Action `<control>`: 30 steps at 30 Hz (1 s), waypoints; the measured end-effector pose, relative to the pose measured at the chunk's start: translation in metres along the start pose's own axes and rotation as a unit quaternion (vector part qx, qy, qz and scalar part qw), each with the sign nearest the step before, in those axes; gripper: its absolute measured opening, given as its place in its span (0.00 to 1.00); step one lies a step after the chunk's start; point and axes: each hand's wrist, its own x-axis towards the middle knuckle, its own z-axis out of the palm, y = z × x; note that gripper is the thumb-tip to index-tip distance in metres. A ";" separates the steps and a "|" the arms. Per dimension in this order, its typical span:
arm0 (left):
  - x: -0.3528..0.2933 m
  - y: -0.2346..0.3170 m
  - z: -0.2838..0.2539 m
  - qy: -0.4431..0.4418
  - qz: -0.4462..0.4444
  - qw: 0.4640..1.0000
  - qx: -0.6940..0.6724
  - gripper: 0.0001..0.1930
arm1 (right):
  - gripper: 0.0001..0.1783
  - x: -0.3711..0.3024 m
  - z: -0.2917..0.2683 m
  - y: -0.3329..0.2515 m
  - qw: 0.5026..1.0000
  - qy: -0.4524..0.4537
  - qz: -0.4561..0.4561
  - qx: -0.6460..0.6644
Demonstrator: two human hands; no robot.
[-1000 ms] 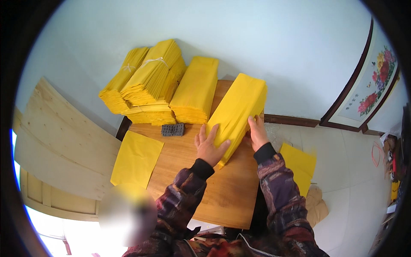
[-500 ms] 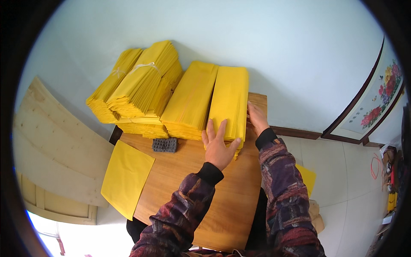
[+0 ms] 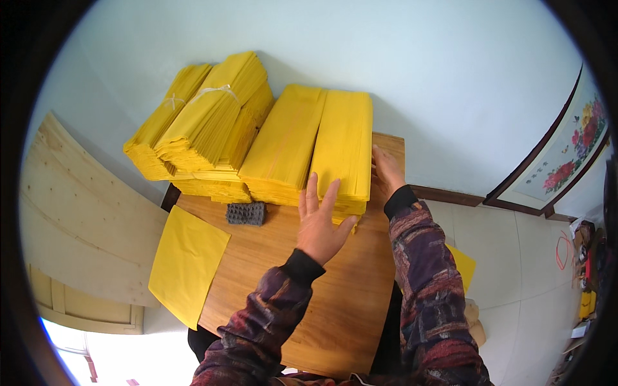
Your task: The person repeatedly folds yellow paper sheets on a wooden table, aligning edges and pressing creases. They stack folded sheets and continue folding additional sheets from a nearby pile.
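Two tall stacks of folded yellow paper stand side by side on the wooden table, the right stack [image 3: 343, 138] and the left stack [image 3: 283, 141]. My left hand [image 3: 320, 231] is at the near end of the right stack, fingers spread and holding nothing. It covers part of the stack's near end, and I cannot tell whether its fingertips touch the paper. Along the right stack's right side is my right hand [image 3: 388, 172], its fingers loosely stretched and partly hidden by the paper; nothing shows in its grasp.
Bundles of yellow paper tied with white string [image 3: 219, 103] are piled at the back left. A dark grey bumpy pad [image 3: 246, 213] lies before them. One yellow sheet [image 3: 190, 264] overhangs the left edge of the wooden table [image 3: 322, 302]. A pale board [image 3: 84, 219] leans left.
My left hand has drawn back slightly toward me and to the left from the right stack's top. My right hand stays at the stack's side. The whole view has shifted a little.
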 end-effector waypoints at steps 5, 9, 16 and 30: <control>-0.022 -0.016 -0.031 0.000 0.016 1.000 -0.023 0.36 | 0.30 0.004 0.006 0.007 0.997 -0.048 -0.061 0.030; -0.023 -0.027 -0.033 -0.028 -0.012 1.000 0.003 0.35 | 0.32 0.006 0.012 0.004 0.999 -0.025 -0.018 0.022; -0.021 -0.035 -0.016 -0.040 -0.006 0.998 -0.052 0.37 | 0.30 0.016 0.013 -0.001 0.998 -0.059 -0.023 -0.022; -0.037 -0.070 0.023 0.043 -0.201 0.919 -0.336 0.39 | 0.32 -0.050 0.028 0.018 0.963 -0.094 -0.198 0.156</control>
